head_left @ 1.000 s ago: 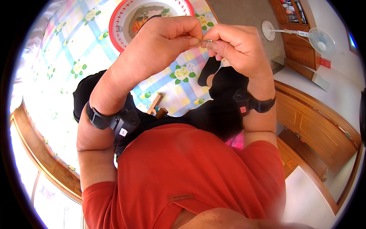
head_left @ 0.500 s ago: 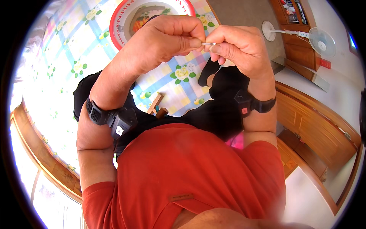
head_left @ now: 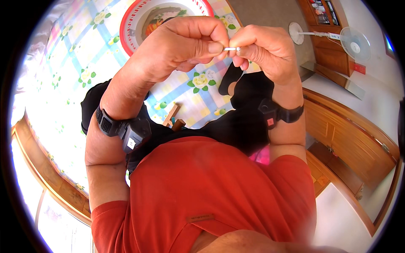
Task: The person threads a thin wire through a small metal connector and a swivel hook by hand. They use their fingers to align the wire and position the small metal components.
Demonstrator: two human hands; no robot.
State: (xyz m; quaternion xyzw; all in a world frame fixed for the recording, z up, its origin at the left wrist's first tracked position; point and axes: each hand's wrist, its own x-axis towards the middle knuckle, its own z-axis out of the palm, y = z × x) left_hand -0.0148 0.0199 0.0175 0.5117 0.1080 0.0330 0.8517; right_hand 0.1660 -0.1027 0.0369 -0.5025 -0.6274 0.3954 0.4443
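Note:
Between my two hands, a small slim silvery piece (head_left: 231, 49) bridges the narrow gap from one set of fingertips to the other. Its left end sits in the thumb-and-finger pinch of my left hand (head_left: 185, 44). The other end, which has a tiny knob-like tip, is pinched by my right hand (head_left: 270, 50). Both hands are raised above a patterned cloth (head_left: 196, 105), and the fingers hide part of the piece, so its exact kind does not show. Dark straps with small devices are on both forearms.
Beyond my left hand stands a white basin (head_left: 125, 27) with a red rim and a coloured picture inside. Small wooden pieces (head_left: 171, 114) lie near my lap. At the right are a white fan (head_left: 355, 46), a wooden cabinet (head_left: 333, 48) and wooden doors (head_left: 341, 139).
The fingertips are slightly farther apart, and more of the silvery piece shows between them. My right hand has shifted a little upward. Both hands keep their pinch.

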